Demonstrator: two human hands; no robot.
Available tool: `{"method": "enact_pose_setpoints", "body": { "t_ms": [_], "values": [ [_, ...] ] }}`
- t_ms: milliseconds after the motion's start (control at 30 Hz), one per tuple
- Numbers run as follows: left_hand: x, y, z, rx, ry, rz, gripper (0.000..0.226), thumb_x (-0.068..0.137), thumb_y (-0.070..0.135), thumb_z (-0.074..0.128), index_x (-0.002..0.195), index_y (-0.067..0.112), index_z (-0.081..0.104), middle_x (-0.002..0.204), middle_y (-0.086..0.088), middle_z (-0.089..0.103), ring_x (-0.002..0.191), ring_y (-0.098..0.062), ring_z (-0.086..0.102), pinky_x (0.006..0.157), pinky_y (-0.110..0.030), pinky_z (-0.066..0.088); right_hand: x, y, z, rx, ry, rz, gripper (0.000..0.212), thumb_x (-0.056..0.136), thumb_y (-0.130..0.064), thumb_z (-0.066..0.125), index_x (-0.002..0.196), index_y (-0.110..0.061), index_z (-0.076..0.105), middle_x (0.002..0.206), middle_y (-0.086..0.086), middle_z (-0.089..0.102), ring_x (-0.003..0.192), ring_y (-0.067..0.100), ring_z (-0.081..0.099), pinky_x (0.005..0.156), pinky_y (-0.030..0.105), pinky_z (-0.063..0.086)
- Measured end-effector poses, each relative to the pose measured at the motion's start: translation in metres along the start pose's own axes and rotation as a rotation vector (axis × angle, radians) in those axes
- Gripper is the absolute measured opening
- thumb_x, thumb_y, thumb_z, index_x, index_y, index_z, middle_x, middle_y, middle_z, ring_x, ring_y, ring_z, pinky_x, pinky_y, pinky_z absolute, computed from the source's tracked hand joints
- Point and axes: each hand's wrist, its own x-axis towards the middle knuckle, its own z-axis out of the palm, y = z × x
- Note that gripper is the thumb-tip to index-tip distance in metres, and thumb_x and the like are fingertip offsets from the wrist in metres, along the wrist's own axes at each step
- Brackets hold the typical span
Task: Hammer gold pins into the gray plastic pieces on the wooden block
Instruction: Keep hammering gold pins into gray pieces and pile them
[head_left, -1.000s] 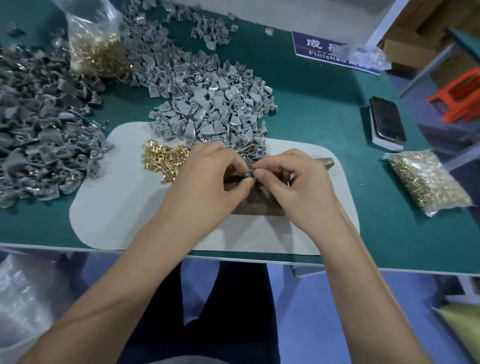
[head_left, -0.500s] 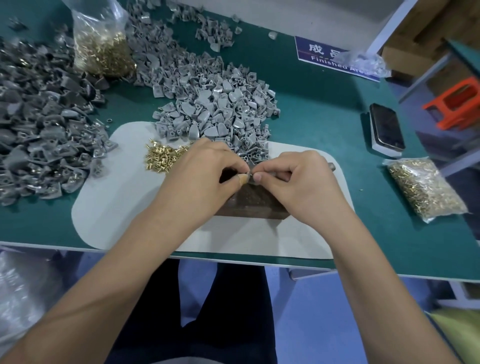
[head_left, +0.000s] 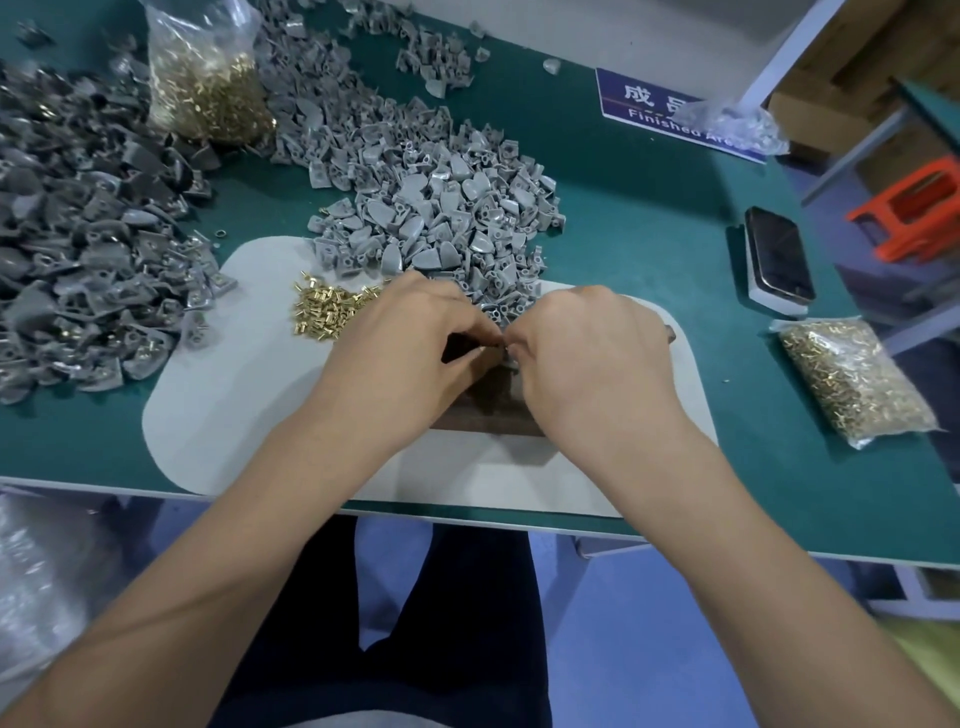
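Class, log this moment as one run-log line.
stage: seating pin | left hand: pinching small part | right hand: pinching same spot | wooden block: under hands | loose pins: left of hands

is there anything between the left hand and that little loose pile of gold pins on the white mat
Nothing visible stands between them. The loose gold pins lie on the white mat just beside the left hand, with only bare mat in the gap. The pile of gray plastic pieces sits farther back.
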Motion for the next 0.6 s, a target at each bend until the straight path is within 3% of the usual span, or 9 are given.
{"method": "enact_pose_setpoints", "body": {
  "t_ms": [100,167,333,467,600],
  "values": [
    [0.0,0.002,0.0,0.009,0.011,-0.007,0.009,0.087,0.029,0.077,0.096,0.029,0.079,0.093,0.007,0.068,0.094,-0.022,0.054,0.084,-0.045,0.047,-0.001,0.015,0.005,0.188,0.022,0.004,0.015,0.095,-0.037,0.062,0.1,-0.035,0.076,0.079,-0.001,0.058,0.082,0.028,0.051,0.06,0.03,0.031],
    [-0.001,0.003,0.0,0.005,0.013,-0.012,0.008,0.087,0.03,0.076,0.095,0.029,0.079,0.092,0.007,0.068,0.094,-0.022,0.053,0.084,-0.046,0.046,-0.007,0.02,0.013,0.276,0.096,-0.01,0.014,0.093,-0.038,0.065,0.098,-0.037,0.078,0.079,0.0,0.064,0.083,0.028,0.056,0.062,0.031,0.036],
    [-0.002,0.001,0.002,-0.013,0.028,-0.028,0.007,0.087,0.031,0.074,0.093,0.031,0.078,0.09,0.009,0.066,0.093,-0.02,0.052,0.082,-0.047,0.047,-0.014,0.02,0.034,0.472,0.199,0.008,0.01,0.088,-0.028,0.07,0.089,-0.03,0.08,0.06,-0.005,0.052,0.068,0.026,0.055,0.06,0.034,0.046],
    [-0.003,0.001,0.003,-0.018,0.026,-0.035,0.007,0.087,0.035,0.074,0.092,0.033,0.078,0.09,0.011,0.066,0.094,-0.019,0.051,0.082,-0.047,0.047,-0.013,0.027,0.041,0.752,0.166,0.081,0.009,0.088,-0.022,0.075,0.087,-0.027,0.082,0.054,-0.003,0.061,0.049,0.011,0.044,0.051,0.026,0.034],
    [-0.003,0.002,0.002,-0.019,0.025,-0.035,0.006,0.087,0.032,0.075,0.092,0.031,0.078,0.091,0.01,0.067,0.095,-0.02,0.053,0.083,-0.047,0.048,-0.014,0.023,0.04,0.594,0.173,0.052,0.009,0.088,-0.029,0.071,0.09,-0.033,0.079,0.049,-0.011,0.046,0.059,0.016,0.045,0.056,0.032,0.044]
  ]
}}
